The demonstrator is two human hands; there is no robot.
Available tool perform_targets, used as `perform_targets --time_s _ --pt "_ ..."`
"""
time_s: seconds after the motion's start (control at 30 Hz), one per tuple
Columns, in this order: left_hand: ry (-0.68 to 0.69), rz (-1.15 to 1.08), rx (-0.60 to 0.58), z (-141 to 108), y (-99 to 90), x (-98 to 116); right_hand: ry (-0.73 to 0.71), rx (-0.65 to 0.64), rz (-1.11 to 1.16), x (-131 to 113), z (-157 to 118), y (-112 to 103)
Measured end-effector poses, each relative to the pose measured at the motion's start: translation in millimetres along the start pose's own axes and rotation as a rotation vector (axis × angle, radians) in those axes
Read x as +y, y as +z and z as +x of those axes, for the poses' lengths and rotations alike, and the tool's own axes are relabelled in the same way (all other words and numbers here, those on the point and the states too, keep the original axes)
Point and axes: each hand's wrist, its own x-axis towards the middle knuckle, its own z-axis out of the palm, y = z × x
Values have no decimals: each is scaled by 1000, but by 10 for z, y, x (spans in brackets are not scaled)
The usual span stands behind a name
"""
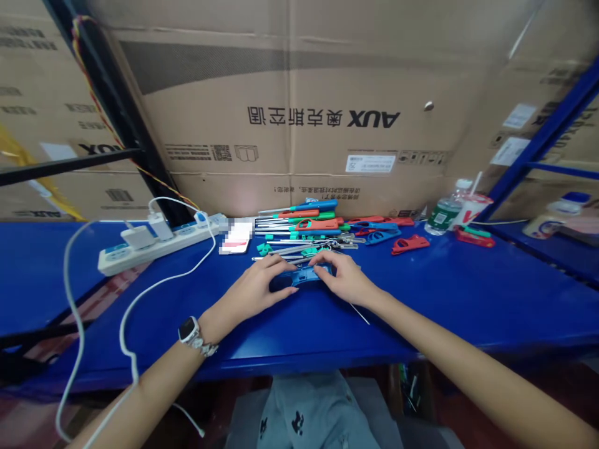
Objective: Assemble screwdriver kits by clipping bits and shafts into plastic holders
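A blue plastic lighter casing (305, 275) lies low over the tabletop between my hands, its hollow inner side facing up. My left hand (255, 287) is closed around its left end, thumb at the near edge and fingers at the far edge. At the right end, my right hand (349, 277) pinches the casing with thumb and fingers; anything small under those fingertips is hidden. A thin pale wire or rod (359, 313) sticks out below my right hand. Just beyond the hands lie metal lighter tubes (292, 249) and small green plastic parts (264, 249).
Behind lies a pile of long-nosed lighters (318, 223). Loose red casings (410, 244) and blue casings (381, 234) are to its right. A bottle (442, 215) and a cup (472, 209) stand farther right. A power strip (161, 246) with trailing white cables (124, 324) occupies the left.
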Motion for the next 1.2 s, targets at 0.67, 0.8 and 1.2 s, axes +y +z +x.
perform_targets --time_s 0.67,0.8,1.2 --pt "30 154 -37 482 65 -69 208 51 -58 238 -285 -342" --pt "-33 262 -119 743 109 -50 278 313 -107 310 -298 -564" --pt "-27 186 -42 810 131 -114 447 219 -622 541 -136 -621"
